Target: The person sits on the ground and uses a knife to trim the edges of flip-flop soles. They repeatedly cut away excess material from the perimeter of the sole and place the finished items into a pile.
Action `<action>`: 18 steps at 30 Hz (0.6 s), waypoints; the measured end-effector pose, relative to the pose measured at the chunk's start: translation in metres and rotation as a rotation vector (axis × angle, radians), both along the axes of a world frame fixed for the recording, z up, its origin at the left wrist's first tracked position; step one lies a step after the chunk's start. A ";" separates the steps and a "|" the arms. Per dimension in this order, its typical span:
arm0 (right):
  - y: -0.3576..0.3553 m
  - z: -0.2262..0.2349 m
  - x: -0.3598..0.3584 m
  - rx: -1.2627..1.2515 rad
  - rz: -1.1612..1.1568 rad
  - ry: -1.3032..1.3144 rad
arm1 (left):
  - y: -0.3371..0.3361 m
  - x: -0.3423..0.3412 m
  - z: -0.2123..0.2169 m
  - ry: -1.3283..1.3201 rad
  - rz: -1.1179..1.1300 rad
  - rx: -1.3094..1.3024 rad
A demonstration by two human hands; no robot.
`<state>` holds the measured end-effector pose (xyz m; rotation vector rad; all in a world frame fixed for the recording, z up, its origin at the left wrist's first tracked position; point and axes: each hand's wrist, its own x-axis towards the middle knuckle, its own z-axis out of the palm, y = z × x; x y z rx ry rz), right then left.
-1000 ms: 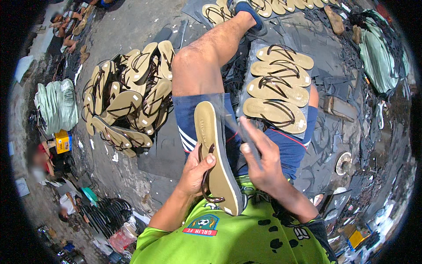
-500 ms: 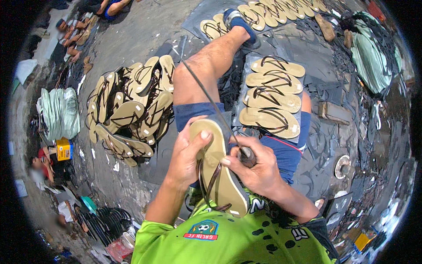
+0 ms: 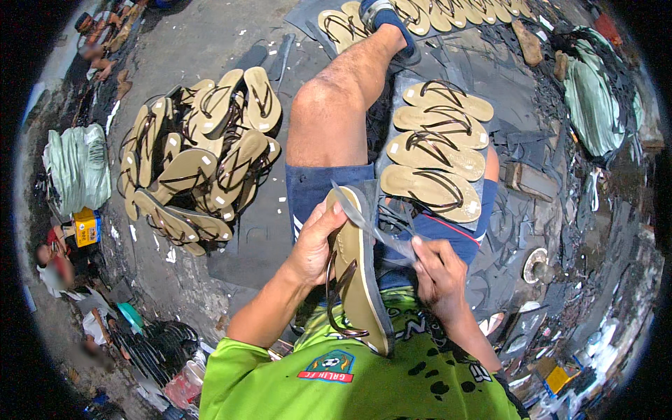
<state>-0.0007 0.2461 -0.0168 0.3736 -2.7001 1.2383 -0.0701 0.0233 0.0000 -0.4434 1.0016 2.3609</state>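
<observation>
- Left hand (image 3: 318, 241), nearer the sandal (image 3: 367, 297): thumb and fingers clamped on its far end, long axis running away from the body.
- Right hand (image 3: 441, 273), right of the sandal: fingers drawn together, seemingly on a blurred, bendy grey strip (image 3: 394, 245).
- Four smooth tan sandals (image 3: 430, 189), glossy brown straps, crosswise between the grey sheet's (image 3: 397, 98) near and far edges.

Grey flr (image 3: 210, 35) w/ dk scraps (image 3: 514, 143) at rt
</observation>
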 end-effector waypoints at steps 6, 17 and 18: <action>-0.007 0.023 -0.050 0.055 0.034 -0.016 | -0.005 -0.025 0.010 -0.055 -0.042 0.076; -0.001 0.074 -0.103 -0.077 0.229 -0.430 | -0.011 -0.036 0.015 -0.075 -0.216 -0.053; 0.002 0.079 -0.109 0.005 0.252 -0.440 | -0.009 -0.038 0.017 -0.056 -0.222 -0.030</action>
